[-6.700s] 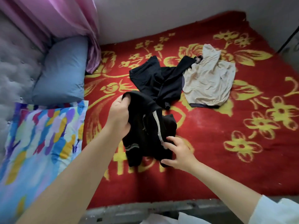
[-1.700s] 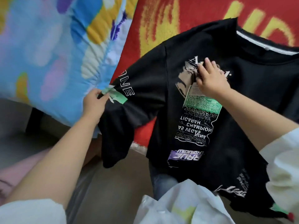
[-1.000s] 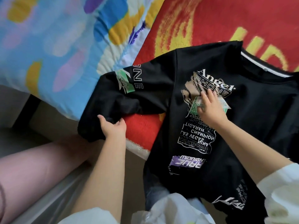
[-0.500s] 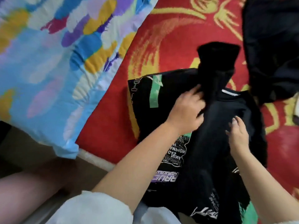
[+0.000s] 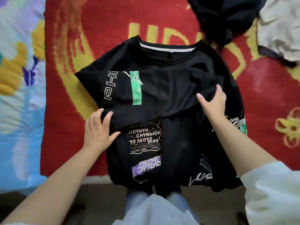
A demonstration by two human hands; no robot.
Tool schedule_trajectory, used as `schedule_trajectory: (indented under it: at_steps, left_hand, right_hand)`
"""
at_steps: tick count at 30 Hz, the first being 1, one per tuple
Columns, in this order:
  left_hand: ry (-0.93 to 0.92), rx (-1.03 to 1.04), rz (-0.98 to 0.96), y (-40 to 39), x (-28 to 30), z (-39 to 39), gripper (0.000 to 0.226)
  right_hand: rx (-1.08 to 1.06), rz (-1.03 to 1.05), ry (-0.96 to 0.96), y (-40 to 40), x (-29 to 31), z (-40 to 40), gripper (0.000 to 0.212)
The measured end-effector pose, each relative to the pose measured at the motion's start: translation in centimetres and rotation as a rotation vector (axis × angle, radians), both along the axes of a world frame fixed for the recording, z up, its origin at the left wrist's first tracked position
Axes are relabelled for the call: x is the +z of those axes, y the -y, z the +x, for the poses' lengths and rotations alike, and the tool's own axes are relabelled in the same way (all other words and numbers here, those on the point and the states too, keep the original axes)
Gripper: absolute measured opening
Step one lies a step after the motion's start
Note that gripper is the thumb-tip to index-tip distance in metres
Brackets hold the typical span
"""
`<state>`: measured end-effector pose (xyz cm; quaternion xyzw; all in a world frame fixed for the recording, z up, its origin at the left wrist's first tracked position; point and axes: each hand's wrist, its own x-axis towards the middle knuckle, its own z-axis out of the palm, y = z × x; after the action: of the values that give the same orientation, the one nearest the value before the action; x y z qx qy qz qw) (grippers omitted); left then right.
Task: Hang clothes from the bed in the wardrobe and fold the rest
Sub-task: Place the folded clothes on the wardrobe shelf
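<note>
Both hands lie spread and flat on the black T-shirt (image 5: 162, 88), left hand (image 5: 99, 129) at 8 o'clock, right hand (image 5: 212, 101) at 3 o'clock, pinching nothing. Its hem overhangs the bed (image 5: 68, 151) edge at 6 o'clock, so the weight could drag the folded sleeve (image 5: 129, 88) loose.

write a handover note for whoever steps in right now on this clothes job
Left hand: open, flat on the folded-over sleeve of the black tee.
Right hand: open, resting on the same sleeve's other end.
Tee lies print side up at the near edge of the bed, collar away from you, hem hanging off the edge.
Done: one sleeve folded across the chest.
Left: finish folding the tee; a dark garment and a beige garment lie unsorted at the far right. Wardrobe not in view.
</note>
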<state>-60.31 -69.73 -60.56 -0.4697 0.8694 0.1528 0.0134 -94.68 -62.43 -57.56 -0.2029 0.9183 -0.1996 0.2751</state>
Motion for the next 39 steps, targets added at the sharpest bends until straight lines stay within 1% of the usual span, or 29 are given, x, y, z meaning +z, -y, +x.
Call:
schedule_trajectory:
  at_steps: [1, 3, 5, 6, 8, 9, 10, 11, 13, 15, 16, 19, 21, 23, 24, 25, 26, 28, 30, 32, 33, 34, 36, 38, 39]
  left_hand:
    - [-0.002, 0.063, 0.051, -0.1, -0.1, -0.5, 0.092]
    - [0.014, 0.267, 0.156, -0.1, 0.0, -1.8, 0.082]
    - [0.055, 0.457, 0.326, 0.5, 0.2, -3.1, 0.07]
    - [0.063, 0.505, 0.349, 0.7, 0.2, -3.5, 0.065]
    - [0.046, 0.487, 0.318, 1.0, 0.5, -4.0, 0.059]
    - [0.04, 0.464, 0.305, 1.3, 0.5, -3.9, 0.057]
    - [0.034, 0.457, 0.288, 1.6, 0.6, -3.7, 0.056]
    - [0.023, 0.465, 0.262, 1.8, 0.6, -3.4, 0.056]
    - [-0.028, 0.463, 0.185, 1.9, 0.4, -2.4, 0.065]
    - [-0.07, 0.452, 0.121, 1.8, 0.4, -1.4, 0.07]
    - [-0.056, 0.499, 0.127, 1.8, 0.4, -1.0, 0.069]
    - [0.058, 0.769, 0.307, 1.5, 0.5, -0.8, 0.063]
    - [0.129, 0.778, 0.392, 1.3, 0.1, -0.6, 0.058]
    - [0.155, 0.707, 0.462, 1.0, 0.0, -0.5, 0.051]
    - [0.145, 0.678, 0.487, 0.8, -0.2, -0.7, 0.047]
    - [0.131, 0.691, 0.495, 0.9, 0.0, -0.1, 0.043]
    - [0.138, 0.673, 0.507, 0.9, -0.1, 0.2, 0.039]
    - [0.161, 0.568, 0.537, 0.9, -0.3, 1.1, 0.036]
    - [0.132, 0.426, 0.501, 0.8, -0.3, 2.0, 0.035]
    - [0.045, 0.251, 0.367, 0.3, -1.1, 2.8, 0.04]
    - [-0.008, 0.204, 0.311, 0.1, -1.6, 3.4, 0.045]
    - [-0.059, 0.176, 0.287, 0.0, -1.9, 3.6, 0.043]
    - [-0.156, 0.152, 0.235, 0.0, -2.3, 4.4, 0.022]
    - [-0.241, 0.149, 0.204, -0.1, -3.0, 4.6, 0.018]
    - [-0.267, 0.16, 0.198, -0.3, -3.3, 5.0, 0.017]
  right_hand:
    - [-0.068, -0.003, -0.002, 0.9, -0.1, -0.3, 0.079]
    - [-0.251, -0.007, 0.089, 2.5, -1.5, -1.0, 0.082]
    - [-0.424, -0.076, 0.162, 2.9, -2.4, -2.0, 0.079]
    - [-0.461, -0.111, 0.16, 2.7, -2.7, -2.5, 0.069]
    - [-0.366, -0.111, 0.05, 2.0, -2.0, -2.7, 0.035]
    - [-0.307, -0.101, -0.026, 1.6, -1.5, -2.5, 0.022]
    - [-0.262, -0.116, -0.083, 1.0, -1.1, -2.3, 0.017]
    - [-0.235, -0.131, -0.119, 0.1, -0.7, -1.8, 0.018]
    - [-0.243, -0.121, -0.16, -1.8, -0.7, -0.9, 0.024]
    - [-0.29, -0.053, -0.154, -3.4, -1.5, -0.2, 0.027]
    - [-0.308, -0.027, -0.138, -3.8, -1.9, 0.0, 0.028]
    - [-0.25, 0.064, -0.1, -3.8, -2.7, 0.4, 0.032]
    - [-0.207, 0.163, -0.114, -2.8, -2.8, 0.8, 0.037]
    - [-0.159, 0.292, -0.236, -1.6, -1.9, 1.3, 0.048]
    - [-0.121, 0.327, -0.302, -1.3, -1.2, 1.6, 0.054]
    - [-0.022, 0.309, -0.345, 0.1, -1.0, 2.5, 0.058]
    - [0.084, 0.251, -0.359, 1.0, -0.6, 3.6, 0.057]
    - [0.364, 0.043, -0.34, 4.0, -0.3, 5.8, 0.045]
    - [0.648, -0.139, -0.254, 7.7, -0.2, 8.7, 0.034]
    - [0.837, -0.186, -0.039, 12.1, 0.5, 12.0, 0.029]
    - [0.934, -0.167, 0.063, 14.6, 1.0, 14.1, 0.03]
    - [1.021, -0.13, 0.107, 16.7, 1.0, 15.8, 0.036]
    - [1.177, -0.018, 0.093, 20.8, 0.6, 19.2, 0.054]
    - [1.255, 0.149, 0.046, 23.4, 0.5, 21.6, 0.07]
    - [1.287, 0.232, 0.036, 24.4, 0.2, 22.8, 0.074]
